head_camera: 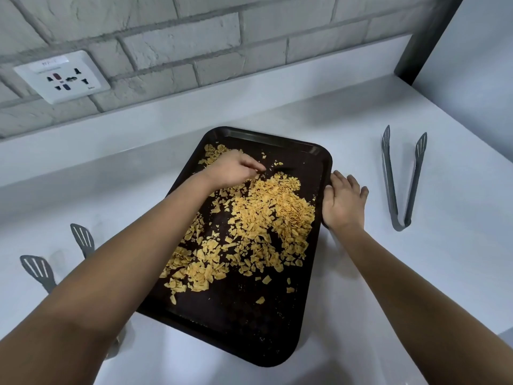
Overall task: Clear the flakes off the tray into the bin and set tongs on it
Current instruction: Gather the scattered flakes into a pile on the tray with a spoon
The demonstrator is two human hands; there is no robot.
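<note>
A black tray (pixel 241 323) lies at an angle on the white counter, with yellow flakes (pixel 266 218) scattered over its far and middle parts. My left hand (pixel 230 169) reaches over the tray's far end, its fingers stretched to the right and touching the flakes. My right hand (pixel 344 201) lies flat against the tray's right rim, thumb on the rim and fingers on the counter. Grey tongs (pixel 399 187) lie spread open on the counter right of the tray. No bin is in view.
A second pair of grey tongs (pixel 82 238) lies left of the tray, partly hidden under my left forearm. A brick wall with a white socket (pixel 62 77) rises behind the counter (pixel 416 287). A dark post (pixel 427 37) stands at the back right.
</note>
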